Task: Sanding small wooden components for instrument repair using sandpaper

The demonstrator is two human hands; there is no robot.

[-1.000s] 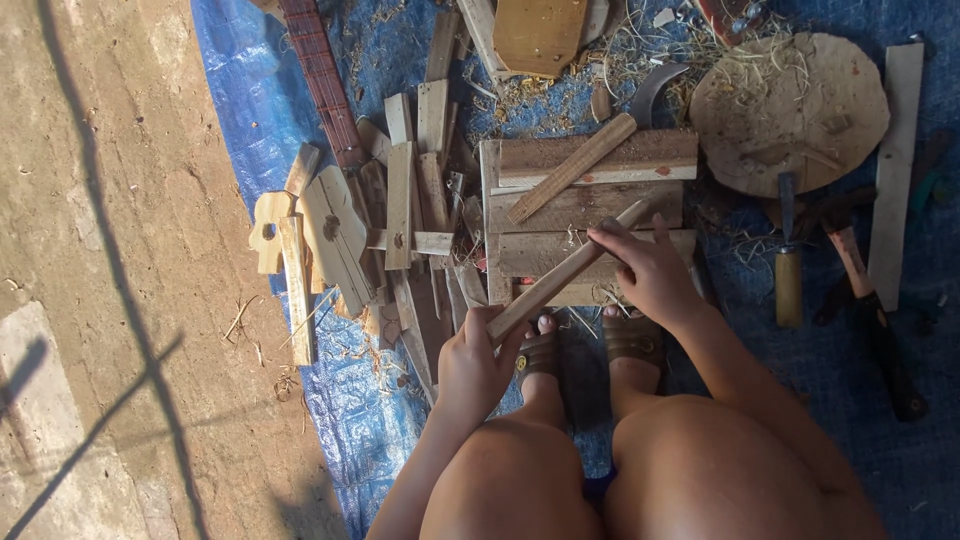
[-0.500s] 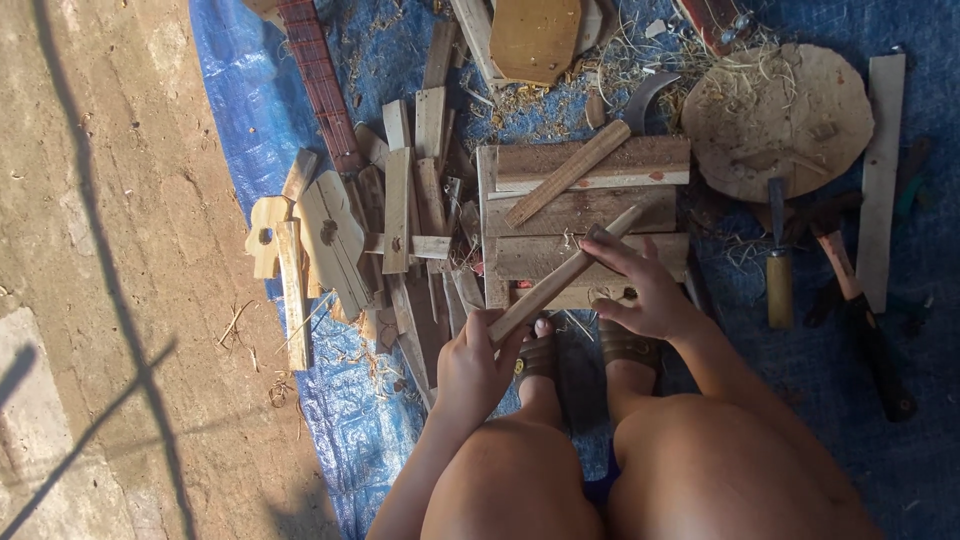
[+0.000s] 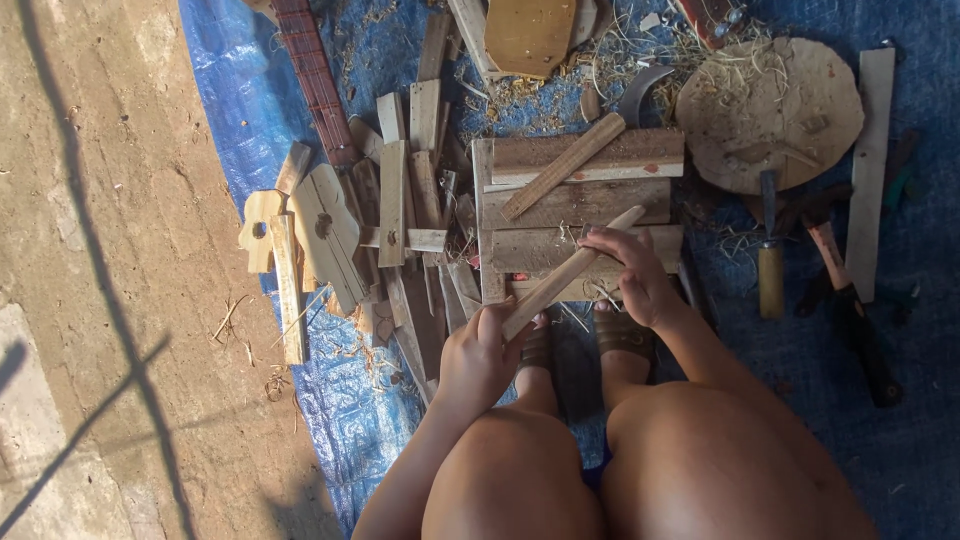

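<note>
Head view, left hand [image 3: 478,352] and right hand [image 3: 630,270] both clamped on a wooden stick [image 3: 570,272], over stacked planks [image 3: 580,205], blue tarp [image 3: 240,110] on dirt floor [image 3: 90,250], wood scraps at 10 o'clock, round wooden board [image 3: 775,110] at 2 o'clock.

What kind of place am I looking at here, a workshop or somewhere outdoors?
Most likely an open-air woodworking spot on the ground. A blue tarp lies over bare earth, strewn with wood shavings and cut wooden pieces. Hand tools lie beside a round wooden block.
</note>
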